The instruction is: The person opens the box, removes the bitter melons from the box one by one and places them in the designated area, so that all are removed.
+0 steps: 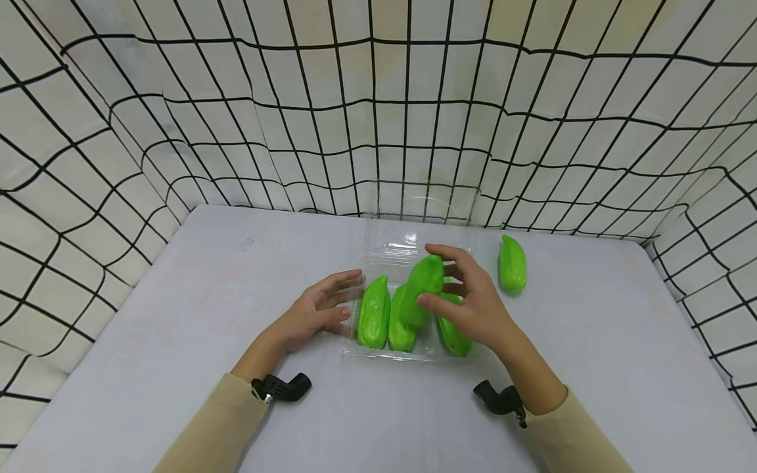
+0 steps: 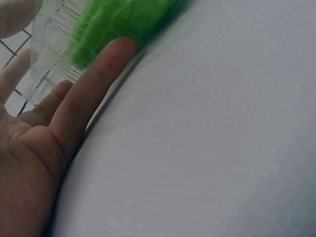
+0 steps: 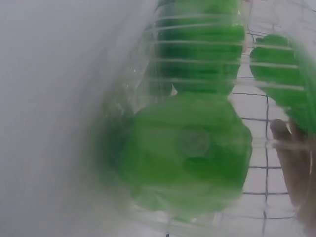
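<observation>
A clear plastic clamshell box point(image 1: 387, 356) lies in the middle of the table, its lid point(image 1: 402, 235) opened toward the back. Glossy green fruits, long with a pointed end, lie in it: a left one point(image 1: 374, 314), a middle one point(image 1: 402, 336) and a right one point(image 1: 454, 336). My right hand point(image 1: 478, 302) pinches another green fruit point(image 1: 424, 284) between thumb and fingers, tilted above the box. My left hand point(image 1: 313, 310) is at the box's left wall with loosely extended fingers; in the left wrist view, one finger point(image 2: 94, 84) touches the wall.
One more green fruit point(image 1: 512, 265) lies on the white table point(image 1: 591, 341), right of the box. White walls with a black grid net point(image 1: 408, 125) enclose the back and both sides. A black wrist device point(image 1: 286, 387) sits at the left cuff, another wrist device point(image 1: 497, 397) at the right.
</observation>
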### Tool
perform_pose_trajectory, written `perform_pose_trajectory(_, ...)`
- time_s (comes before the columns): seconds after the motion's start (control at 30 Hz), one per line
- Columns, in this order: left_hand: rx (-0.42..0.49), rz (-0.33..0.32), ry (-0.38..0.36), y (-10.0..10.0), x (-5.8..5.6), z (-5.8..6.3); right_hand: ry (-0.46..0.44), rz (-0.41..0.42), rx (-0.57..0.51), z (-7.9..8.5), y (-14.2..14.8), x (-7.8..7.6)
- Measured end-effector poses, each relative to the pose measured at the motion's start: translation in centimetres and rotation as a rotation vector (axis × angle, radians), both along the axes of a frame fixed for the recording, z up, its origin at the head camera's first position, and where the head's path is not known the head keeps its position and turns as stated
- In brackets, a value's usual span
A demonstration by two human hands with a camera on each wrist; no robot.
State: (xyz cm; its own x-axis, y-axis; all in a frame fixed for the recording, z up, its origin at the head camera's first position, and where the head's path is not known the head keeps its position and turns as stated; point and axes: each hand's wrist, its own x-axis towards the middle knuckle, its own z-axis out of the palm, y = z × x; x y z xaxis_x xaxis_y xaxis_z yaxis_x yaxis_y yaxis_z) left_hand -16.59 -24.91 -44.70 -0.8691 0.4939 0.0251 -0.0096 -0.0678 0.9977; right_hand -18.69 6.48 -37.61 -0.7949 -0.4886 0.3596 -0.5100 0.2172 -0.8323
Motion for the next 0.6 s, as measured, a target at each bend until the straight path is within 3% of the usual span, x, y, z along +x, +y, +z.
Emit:
perform_pose_trajectory(0.3,0.001,0.0,0.004,-0.05,0.0,-0.17,-0.048,0.031,-0.026,0.06,-0.03,0.0)
perform_pose_trajectory(0.6,0.006,-0.002,0.003,-0.05,-0.13,-0.19,-0.087,0.094,0.073,-0.08,-0.16,0.18)
